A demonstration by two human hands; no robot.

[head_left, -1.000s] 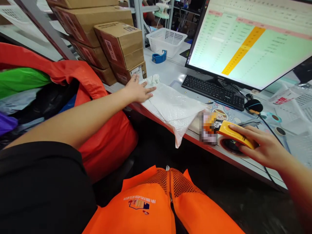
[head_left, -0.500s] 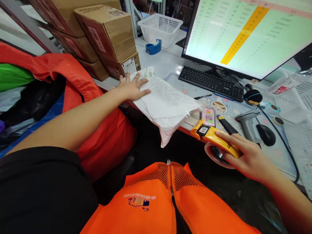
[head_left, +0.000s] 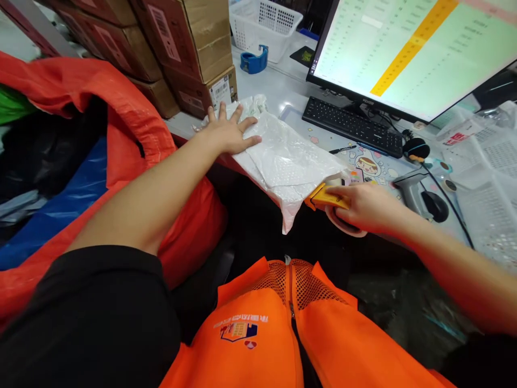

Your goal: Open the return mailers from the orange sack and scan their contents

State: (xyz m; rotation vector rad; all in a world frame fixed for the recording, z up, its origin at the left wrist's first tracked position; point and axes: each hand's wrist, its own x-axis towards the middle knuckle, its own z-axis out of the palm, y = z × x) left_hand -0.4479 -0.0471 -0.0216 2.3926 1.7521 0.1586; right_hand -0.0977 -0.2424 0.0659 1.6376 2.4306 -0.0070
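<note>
A white bubble-wrapped package lies on the desk, its near corner hanging over the front edge. My left hand rests flat on the package's left end, fingers spread. In my right hand is a yellow tape dispenser, with a tape roll below it. The dispenser's front end is at the package's right edge; whether it touches the wrap I cannot tell.
A red bag of plastic packaging stands at the left, by stacked cardboard boxes. Behind are a blue tape dispenser and white basket. A keyboard, monitor and barcode scanner are at the right.
My right hand has moved left and away from me, bringing the yellow tape dispenser to the package's right edge. My left hand stays on the package. The view has shifted slightly.
</note>
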